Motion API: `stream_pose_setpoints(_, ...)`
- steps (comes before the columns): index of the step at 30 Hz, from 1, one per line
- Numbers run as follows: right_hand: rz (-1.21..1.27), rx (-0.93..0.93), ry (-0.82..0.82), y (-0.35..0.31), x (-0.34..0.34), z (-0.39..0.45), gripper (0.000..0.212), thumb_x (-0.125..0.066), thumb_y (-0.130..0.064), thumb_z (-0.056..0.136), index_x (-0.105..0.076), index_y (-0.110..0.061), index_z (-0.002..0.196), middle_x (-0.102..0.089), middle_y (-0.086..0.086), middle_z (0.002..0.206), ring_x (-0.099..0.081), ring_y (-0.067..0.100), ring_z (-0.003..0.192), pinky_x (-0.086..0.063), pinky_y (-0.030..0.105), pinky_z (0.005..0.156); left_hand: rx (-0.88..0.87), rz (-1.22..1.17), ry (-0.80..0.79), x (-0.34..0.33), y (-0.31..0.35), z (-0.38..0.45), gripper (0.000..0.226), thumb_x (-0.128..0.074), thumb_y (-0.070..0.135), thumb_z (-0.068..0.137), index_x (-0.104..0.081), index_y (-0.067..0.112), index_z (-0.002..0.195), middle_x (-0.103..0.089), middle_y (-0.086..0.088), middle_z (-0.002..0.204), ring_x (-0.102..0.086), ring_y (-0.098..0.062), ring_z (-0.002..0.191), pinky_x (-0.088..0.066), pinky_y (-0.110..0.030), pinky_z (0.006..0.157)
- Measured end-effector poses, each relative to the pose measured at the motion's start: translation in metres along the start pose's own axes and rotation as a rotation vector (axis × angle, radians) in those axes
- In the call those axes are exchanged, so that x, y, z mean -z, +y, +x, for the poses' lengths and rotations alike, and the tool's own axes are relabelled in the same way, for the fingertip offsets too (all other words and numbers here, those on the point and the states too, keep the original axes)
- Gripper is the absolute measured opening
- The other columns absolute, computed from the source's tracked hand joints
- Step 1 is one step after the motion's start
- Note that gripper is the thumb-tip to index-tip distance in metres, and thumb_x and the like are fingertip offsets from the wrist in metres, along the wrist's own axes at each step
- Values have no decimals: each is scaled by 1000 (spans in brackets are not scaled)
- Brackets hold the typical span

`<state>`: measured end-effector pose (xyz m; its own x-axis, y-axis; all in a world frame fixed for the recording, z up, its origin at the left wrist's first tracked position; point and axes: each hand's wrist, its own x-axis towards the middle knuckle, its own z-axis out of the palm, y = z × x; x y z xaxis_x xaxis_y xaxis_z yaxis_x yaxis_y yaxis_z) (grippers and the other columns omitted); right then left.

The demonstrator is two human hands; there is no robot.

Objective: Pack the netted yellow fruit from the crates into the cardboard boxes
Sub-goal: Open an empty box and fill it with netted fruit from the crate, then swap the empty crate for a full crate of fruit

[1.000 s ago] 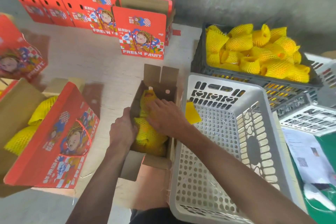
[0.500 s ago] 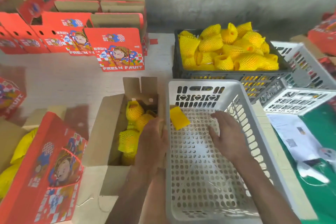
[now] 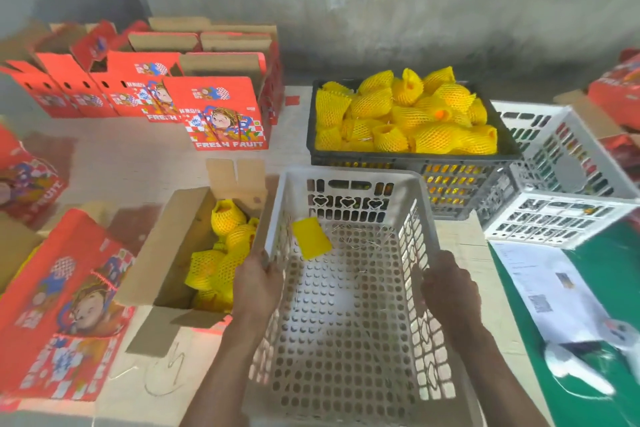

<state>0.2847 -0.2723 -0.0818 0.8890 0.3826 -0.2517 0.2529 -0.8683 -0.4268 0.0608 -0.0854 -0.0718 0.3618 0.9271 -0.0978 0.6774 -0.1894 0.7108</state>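
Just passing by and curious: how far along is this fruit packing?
Done: the white crate is emptied, save one loose yellow net, and the open box holds netted fruit. In hand: both hands grip that crate's sides. Left: the black crate is heaped.

A: What's the white crate (image 3: 346, 305) made of? I see it from my desk.

B: Hard plastic w/ holes, a bit shiny. Dark crate (image 3: 412, 163) too.

A: The fruit nets (image 3: 408, 118)?

B: Soft foam mesh, bumpy. Open box (image 3: 166, 253) is plain brown cardboard, matt. Red boxes (image 3: 221, 111) look smooth, printed.
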Motion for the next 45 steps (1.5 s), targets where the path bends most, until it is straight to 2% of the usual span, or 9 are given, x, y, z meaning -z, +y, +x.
stream_pose_setpoints(4,39,27,22,11,30,-16,8,-52,-23,98,-48,-18,103,-68,15,94,-60,38,86,-47,43,77,-22,5,67,9,14,-23,10,-61,0,94,-62,4,103,-60,-4,71,-50,-10,57,-39,-22,45)
stream_pose_setpoints(5,45,33,37,15,39,-19,9,-52,-23,97,-48,-18,103,-69,14,92,-61,37,87,-48,43,78,-20,0,70,12,19,-29,7,-61,1,93,-60,8,95,-59,-3,70,-50,-11,56,-43,-26,46)
stream_pose_setpoints(10,108,85,151,30,82,-38,10,-55,-24,96,-52,-19,104,-71,11,82,-68,35,78,-55,45,78,-94,-64,42,28,46,-52,12,-63,11,94,-67,4,104,-71,-15,86,-66,-34,74,-56,-50,67)
stream_pose_setpoints(16,120,78,274,52,144,-59,10,-57,-12,97,-60,-22,98,-69,-9,58,-65,7,45,-57,39,62,-220,-135,88,46,100,-85,13,-60,8,89,-71,16,87,-66,-6,69,-62,-28,66,-51,-47,60)
stream_pose_setpoints(22,94,190,422,68,232,-63,7,-58,-17,98,-61,-17,105,-67,-5,52,-67,10,50,-59,38,62,-331,-315,79,51,181,-95,22,-60,7,84,-66,22,69,-62,6,55,-54,-8,47,-36,-19,40)
stream_pose_setpoints(27,59,240,498,91,306,-31,20,-56,-18,99,-63,-15,117,-73,4,71,-71,29,71,-58,43,79,-446,-385,93,25,252,-93,13,-66,14,88,-71,20,76,-68,1,63,-66,-30,63,-55,-43,57)
stream_pose_setpoints(32,49,273,520,131,379,35,18,-57,-18,97,-66,-12,111,-76,12,84,-75,35,77,-60,50,83,-481,-430,90,-28,330,-85,15,-65,11,85,-69,15,70,-65,3,59,-56,-18,53,-45,-35,52)
stream_pose_setpoints(39,47,280,510,179,455,155,19,-55,-14,94,-66,-13,109,-75,14,80,-74,35,83,-59,51,84,-450,-464,92,-115,437,-62,11,-65,11,82,-75,11,79,-74,-5,72,-72,-28,71,-58,-47,62)
stream_pose_setpoints(45,100,224,446,193,493,251,21,-56,-14,91,-67,-16,109,-73,2,61,-74,19,70,-59,37,76,-462,-424,138,-180,510,-22,17,-63,11,86,-71,10,71,-63,2,59,-51,-18,51,-36,-25,47)
